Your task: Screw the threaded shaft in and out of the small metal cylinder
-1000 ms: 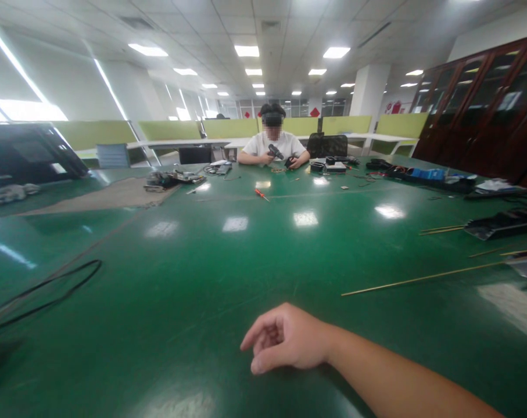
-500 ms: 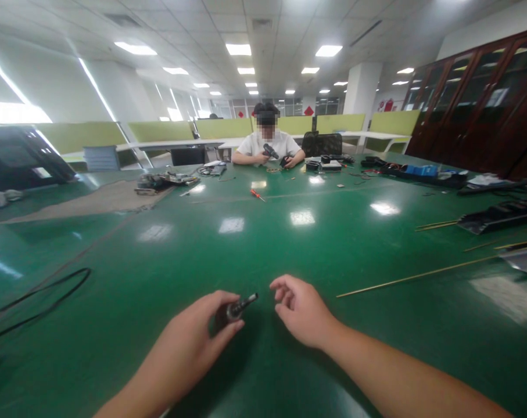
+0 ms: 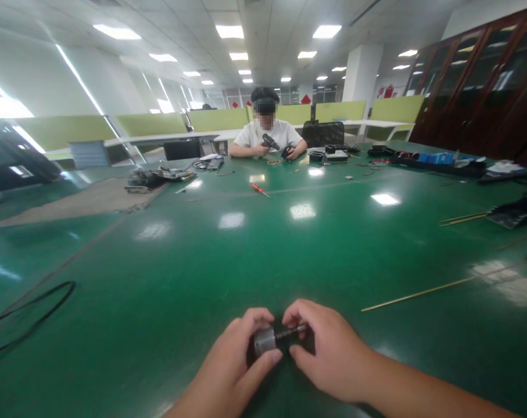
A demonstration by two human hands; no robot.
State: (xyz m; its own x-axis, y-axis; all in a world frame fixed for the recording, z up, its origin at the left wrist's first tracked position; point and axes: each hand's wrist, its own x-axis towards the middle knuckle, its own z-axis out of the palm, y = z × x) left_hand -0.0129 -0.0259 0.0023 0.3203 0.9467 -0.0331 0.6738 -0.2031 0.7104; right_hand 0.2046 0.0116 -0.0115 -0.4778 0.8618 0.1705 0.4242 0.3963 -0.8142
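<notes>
A grey metal cylinder with a slim dark shaft point(image 3: 264, 341) is at the bottom centre of the frame, its shaft pointing right and slightly upward. Of the two hands, the left hand point(image 3: 235, 357) pinches the cylinder between thumb and fingers. The right hand point(image 3: 328, 345) curves around the shaft's far end, thumb and index finger apart; whether its fingers touch the shaft, I cannot tell.

Beneath them spreads the glossy green desk point(image 3: 193, 255). A thin brass-coloured rod point(image 3: 415, 295) lies at the lower right, and a black cable point(image 3: 49, 305) loops in at the lower left. A red-handled screwdriver point(image 3: 260, 189) lies above the centre of the frame. Left of it, a pile of parts point(image 3: 156, 179) sits by a brown sheet point(image 3: 80, 203). A blue object point(image 3: 435, 158) rests among dark equipment at the upper right. At the upper centre, a person in a white shirt point(image 3: 248, 136) holds a dark power tool point(image 3: 269, 141).
</notes>
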